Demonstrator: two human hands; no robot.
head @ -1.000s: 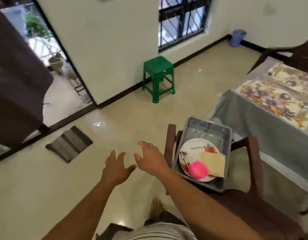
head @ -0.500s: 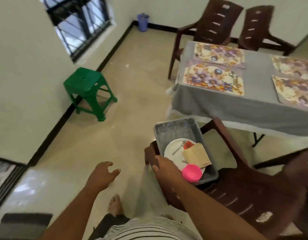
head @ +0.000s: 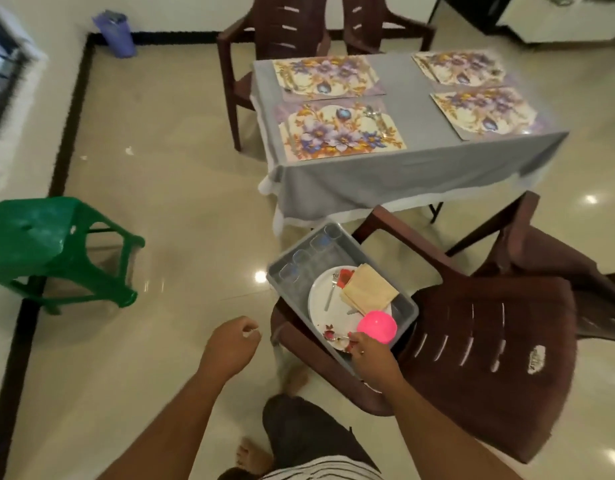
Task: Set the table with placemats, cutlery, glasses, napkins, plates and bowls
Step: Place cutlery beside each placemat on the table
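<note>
A grey tray [head: 288, 258] sits on the seat of a brown plastic chair [head: 479, 344]. In it lie a white flowered plate [head: 319, 303] with a fork [head: 330, 293], folded beige napkins [head: 368, 289], a pink bowl [head: 377, 328] and clear glasses [head: 301, 259] along the far side. My right hand [head: 372, 358] reaches into the tray's near corner, and its fingertips pinch a small metal piece of cutlery [head: 338, 338] on the plate's rim. My left hand [head: 230, 344] hovers left of the tray, loosely curled and holding nothing. Beyond, the grey-clothed table [head: 398, 109] carries several floral placemats [head: 340, 129].
A green plastic stool [head: 39, 233] stands on the tiled floor at left. Two brown chairs [head: 282, 26] are pushed to the table's far side, and another brown chair [head: 555, 251] is at right. A purple bin [head: 115, 34] sits in the far corner.
My view has swung right, towards the table. My right hand went from the tray's near rim into the tray and onto the cutlery. My left hand curled its fingers.
</note>
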